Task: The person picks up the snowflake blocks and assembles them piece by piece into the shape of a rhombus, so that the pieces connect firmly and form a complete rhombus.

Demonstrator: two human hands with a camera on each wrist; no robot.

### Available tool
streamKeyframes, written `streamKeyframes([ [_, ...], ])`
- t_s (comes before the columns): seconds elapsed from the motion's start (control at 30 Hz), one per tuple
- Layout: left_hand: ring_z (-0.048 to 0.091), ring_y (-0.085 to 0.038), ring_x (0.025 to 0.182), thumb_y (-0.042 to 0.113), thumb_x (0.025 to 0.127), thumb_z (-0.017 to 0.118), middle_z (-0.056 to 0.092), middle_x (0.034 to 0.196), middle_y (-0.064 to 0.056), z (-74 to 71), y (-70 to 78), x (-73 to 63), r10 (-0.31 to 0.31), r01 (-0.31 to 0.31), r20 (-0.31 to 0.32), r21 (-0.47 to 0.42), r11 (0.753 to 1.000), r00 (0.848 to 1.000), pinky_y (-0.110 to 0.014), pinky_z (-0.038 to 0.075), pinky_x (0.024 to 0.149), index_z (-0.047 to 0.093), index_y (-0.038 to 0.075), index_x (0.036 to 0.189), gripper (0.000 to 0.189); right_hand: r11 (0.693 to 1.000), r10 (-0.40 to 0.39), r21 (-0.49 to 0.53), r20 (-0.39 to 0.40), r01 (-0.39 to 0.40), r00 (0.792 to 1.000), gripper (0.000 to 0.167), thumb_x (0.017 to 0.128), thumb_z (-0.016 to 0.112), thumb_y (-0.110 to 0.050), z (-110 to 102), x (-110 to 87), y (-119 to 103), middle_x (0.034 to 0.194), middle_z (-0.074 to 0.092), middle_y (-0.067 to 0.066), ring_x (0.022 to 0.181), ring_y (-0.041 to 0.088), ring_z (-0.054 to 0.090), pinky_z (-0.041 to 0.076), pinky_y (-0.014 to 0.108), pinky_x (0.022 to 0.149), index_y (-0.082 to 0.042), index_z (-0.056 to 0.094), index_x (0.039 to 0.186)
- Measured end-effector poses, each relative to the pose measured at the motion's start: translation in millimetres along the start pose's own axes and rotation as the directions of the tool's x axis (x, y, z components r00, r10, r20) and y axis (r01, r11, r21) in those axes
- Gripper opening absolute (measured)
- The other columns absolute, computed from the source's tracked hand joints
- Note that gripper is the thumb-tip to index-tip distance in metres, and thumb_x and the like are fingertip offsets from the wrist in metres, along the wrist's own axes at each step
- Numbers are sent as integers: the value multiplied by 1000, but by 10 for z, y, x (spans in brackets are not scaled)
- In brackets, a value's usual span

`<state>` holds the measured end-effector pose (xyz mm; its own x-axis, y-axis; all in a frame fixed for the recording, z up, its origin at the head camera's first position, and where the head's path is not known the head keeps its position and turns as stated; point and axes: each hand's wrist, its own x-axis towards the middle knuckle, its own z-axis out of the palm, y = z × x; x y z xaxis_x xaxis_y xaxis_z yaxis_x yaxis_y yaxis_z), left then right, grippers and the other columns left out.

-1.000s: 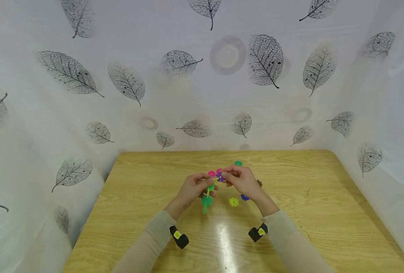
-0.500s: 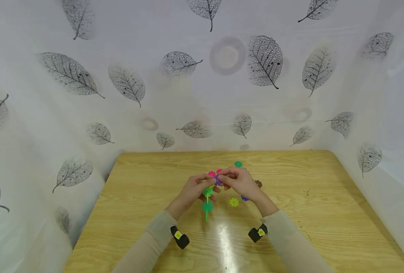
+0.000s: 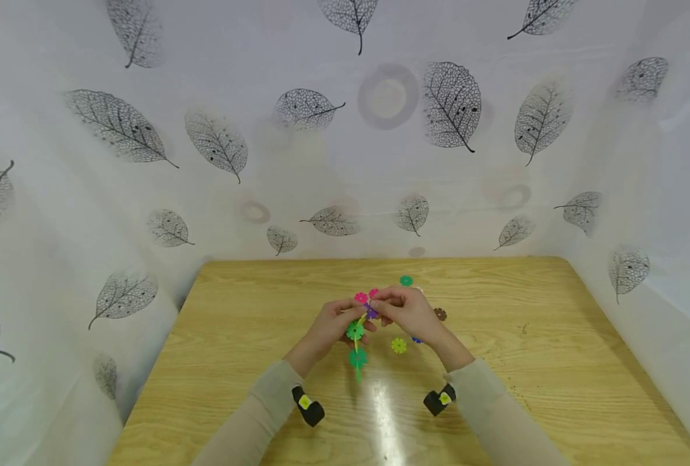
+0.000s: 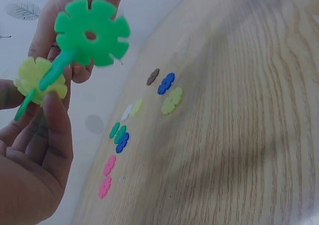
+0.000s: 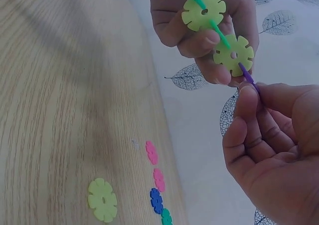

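Observation:
My left hand point(image 3: 324, 329) holds a chain of slotted plastic snowflake discs, its fingers on a yellow disc point(image 5: 224, 61) at the upper end. Green discs point(image 3: 355, 331) and yellow ones alternate down the chain, set crosswise in each other's slots, and the lower end hangs above the table. Between thumb and forefinger, my right hand point(image 3: 408, 313) pinches a purple disc point(image 5: 247, 76), seen edge-on in the right wrist view. Its edge meets the rim of the end yellow disc. A bright green disc point(image 4: 102, 40) of the chain is close to the left wrist camera.
Loose discs lie on the wooden table point(image 3: 234, 375): two pink ones point(image 5: 151, 152), a yellow one point(image 3: 399, 345), a brown one point(image 3: 440, 314), and several in blue, green and white. A leaf-patterned white curtain point(image 3: 333, 168) surrounds the table's back and sides.
The right hand has moved slightly left, bringing the purple disc lower and against the end of the chain. The chain's hanging end has swung down and slightly right.

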<state>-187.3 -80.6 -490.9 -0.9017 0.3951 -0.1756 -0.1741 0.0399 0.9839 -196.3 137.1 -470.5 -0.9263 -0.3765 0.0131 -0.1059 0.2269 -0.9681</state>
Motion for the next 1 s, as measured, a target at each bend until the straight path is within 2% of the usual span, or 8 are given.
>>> streamKeyframes([
  [0.17, 77, -13, 67, 32, 107, 61, 82, 96, -8, 4, -2, 10, -4, 4, -14, 1, 1000, 1000, -23, 54, 53, 70, -1, 120, 36, 1000, -4, -3, -3, 4, 1000, 23, 105, 67, -17, 2, -3, -14, 91, 78, 16, 72, 15, 71, 63, 29, 70, 3, 73, 115],
  [0.43, 73, -12, 61, 29, 108, 59, 81, 99, -15, -1, 19, 12, -6, 6, -45, 6, 1000, 999, -23, 53, 53, 69, -3, 114, 34, 999, 2, -38, -16, -3, 1000, 29, 108, 63, -22, -35, -36, 85, 94, 76, 22, 74, 18, 71, 66, 40, 74, 5, 72, 116],
  [0.53, 71, -12, 59, 29, 109, 59, 81, 99, -16, -12, 19, 16, -1, 2, -57, 11, 1000, 998, -23, 53, 52, 68, -3, 111, 34, 997, 20, -73, -16, -21, 1000, 31, 108, 62, -22, -71, -70, 166, 94, 75, 23, 74, 20, 71, 65, 41, 73, 7, 71, 116],
  [0.7, 68, -9, 56, 28, 109, 58, 81, 97, -14, -28, 29, 20, -6, 6, -68, 5, 1000, 998, -22, 52, 51, 69, -3, 113, 33, 987, 32, -155, 21, -29, 999, 29, 105, 66, -18, -136, -157, 304, 96, 75, 25, 76, 23, 71, 63, 35, 68, 8, 71, 117],
  [0.8, 67, -7, 55, 27, 109, 58, 81, 95, -11, -41, 31, 20, -16, 15, -76, -8, 1000, 997, -22, 53, 51, 69, -3, 115, 32, 976, 39, -217, 43, -29, 998, 26, 103, 68, -17, -161, -213, 393, 97, 75, 21, 78, 22, 71, 62, 32, 67, 6, 73, 115],
  [1.0, 68, -9, 56, 27, 108, 58, 81, 93, -10, -63, 55, -2, -29, 26, -84, -28, 999, 996, -23, 55, 53, 69, -3, 116, 33, 945, 71, -324, 57, -49, 996, 20, 99, 73, -17, -171, -304, 541, 97, 75, 5, 86, 14, 67, 57, 23, 73, -1, 76, 111],
])
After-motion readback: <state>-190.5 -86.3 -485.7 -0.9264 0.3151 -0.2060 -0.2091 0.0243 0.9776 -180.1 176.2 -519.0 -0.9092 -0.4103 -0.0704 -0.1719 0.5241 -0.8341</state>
